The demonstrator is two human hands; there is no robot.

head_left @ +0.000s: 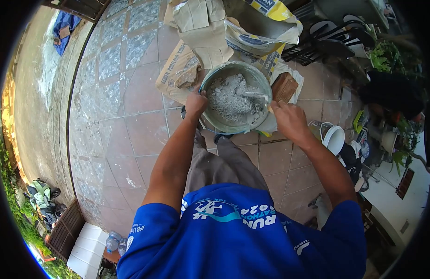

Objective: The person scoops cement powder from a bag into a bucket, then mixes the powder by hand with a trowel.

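Observation:
A round bucket (263, 80) with grey, lumpy cement mix (231, 98) in it stands on the tiles in front of my feet. My left hand (196, 103) is closed on the bucket's left rim. On the right side, my right hand (289, 118) is closed round the handle of a trowel (256, 95), whose blade lies in the mix and is partly coated with it. Behind the bucket is an open cement bag (263, 39), with torn brown paper (201, 28) to its left.
A brick (284, 87) lies right of the bucket, and a stone lump (188, 76) on paper lies left. Further right are a white pail (334, 139), stacked black chairs (333, 44) and plants (384, 58). Tiled floor (140, 135) extends left.

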